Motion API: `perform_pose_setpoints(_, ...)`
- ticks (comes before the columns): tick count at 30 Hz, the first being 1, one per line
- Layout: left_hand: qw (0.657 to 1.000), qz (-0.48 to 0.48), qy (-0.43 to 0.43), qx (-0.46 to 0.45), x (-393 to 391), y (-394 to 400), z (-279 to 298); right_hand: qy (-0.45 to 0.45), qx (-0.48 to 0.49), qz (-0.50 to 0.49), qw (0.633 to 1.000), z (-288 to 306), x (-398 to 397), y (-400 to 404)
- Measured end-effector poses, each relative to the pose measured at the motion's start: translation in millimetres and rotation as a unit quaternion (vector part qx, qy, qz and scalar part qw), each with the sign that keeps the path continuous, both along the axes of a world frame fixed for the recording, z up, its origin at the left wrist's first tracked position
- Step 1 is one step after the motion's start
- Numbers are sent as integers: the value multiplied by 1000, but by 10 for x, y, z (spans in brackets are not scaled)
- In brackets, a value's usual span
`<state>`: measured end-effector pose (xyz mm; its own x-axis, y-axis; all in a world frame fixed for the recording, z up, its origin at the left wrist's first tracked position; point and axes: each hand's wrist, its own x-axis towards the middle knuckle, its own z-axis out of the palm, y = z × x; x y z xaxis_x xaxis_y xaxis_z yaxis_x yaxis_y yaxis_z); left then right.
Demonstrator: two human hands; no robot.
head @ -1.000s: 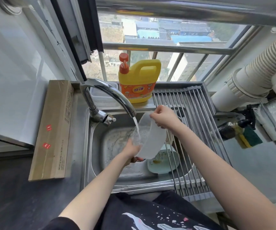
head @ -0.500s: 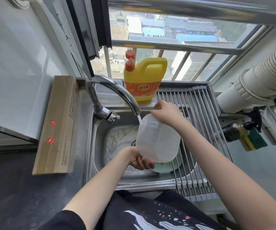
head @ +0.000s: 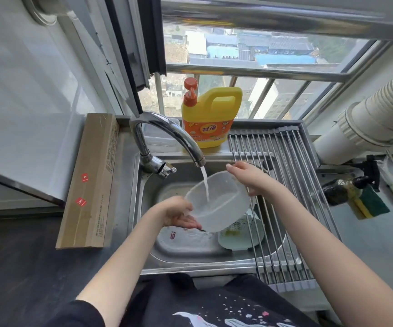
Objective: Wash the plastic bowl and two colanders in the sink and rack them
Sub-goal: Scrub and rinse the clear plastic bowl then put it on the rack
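A translucent plastic bowl [head: 219, 204] is held over the steel sink [head: 143, 223], mouth up and tilted, with water from the faucet [head: 167, 135] running into it. My left hand [head: 179, 212] holds its near-left rim from below. My right hand [head: 249, 177] grips the far-right rim. A pale green colander [head: 240, 234] lies on the sink bottom below the bowl, partly hidden by it. Left of the colander on the sink floor is a flat clear lid-like piece [head: 181, 239]. The metal roll-up rack [head: 282, 180] spans the sink's right side.
A yellow detergent jug [head: 209, 119] stands behind the sink. A long cardboard box [head: 91, 180] lies on the left counter. A sponge [head: 370, 204] and a dark scrubber [head: 337, 192] sit right of the rack. A white duct [head: 367, 119] runs above them.
The bowl has been turned from bottom-up to mouth-up under the running water. My right hand stayed on its far rim, and my left hand shifted to its near-left rim.
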<state>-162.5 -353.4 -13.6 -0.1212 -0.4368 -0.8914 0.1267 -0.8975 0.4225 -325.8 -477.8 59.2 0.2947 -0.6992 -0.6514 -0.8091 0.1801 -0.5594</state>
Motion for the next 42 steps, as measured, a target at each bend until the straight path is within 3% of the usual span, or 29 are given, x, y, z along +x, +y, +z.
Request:
perform_pose_setpoints(4,991,36,-114,-67,155,107,74,-72,66,-75,992,-198,-149,80)
perform_pose_setpoints(8,977,50,-164,-128,206,216,70,-12,73,-3,997,-345,-226,215)
perform_pose_setpoints(11,969,81,-160,-172,157,279,83,-23,71,42,996,-374,-308,335)
perform_pose_setpoints(15,973,96,-57,-200,141,371,101,-59,-71,65,994,-391,-445,506)
perform_pose_setpoints(18,942,240,161,-168,179,391,100,-43,-187,111,975,-412,-552,638)
perform_pose_setpoints(20,936,269,197,-115,158,405,94,-41,-249,137,958,-458,-634,730)
perform_pose_setpoints(24,985,119,73,-103,-69,407,111,-45,-304,198,931,-584,-773,909)
perform_pose_setpoints(27,972,181,-5,-151,-179,403,62,-65,-282,131,948,-653,-831,957)
perform_pose_setpoints(28,966,194,-9,-170,-186,411,57,-82,-251,85,961,-656,-838,960)
perform_pose_setpoints(30,961,166,-39,-216,-198,473,79,-183,-83,-55,978,-605,-836,978)
perform_pose_setpoints(32,955,114,-99,-256,-256,565,106,-311,101,-208,922,-585,-815,1011)
perform_pose_setpoints(34,943,81,-148,-287,-349,665,123,-363,157,-296,869,-588,-797,1055)
perform_pose_setpoints(35,937,71,-167,-300,-398,704,131,-371,155,-309,862,-602,-784,1061)
perform_pose_setpoints(39,904,33,-261,-338,-547,812,174,-315,45,-235,918,-598,-735,1010)
perform_pose_setpoints(42,889,62,-295,-344,-565,867,177,-308,-5,-175,935,-559,-656,1006)
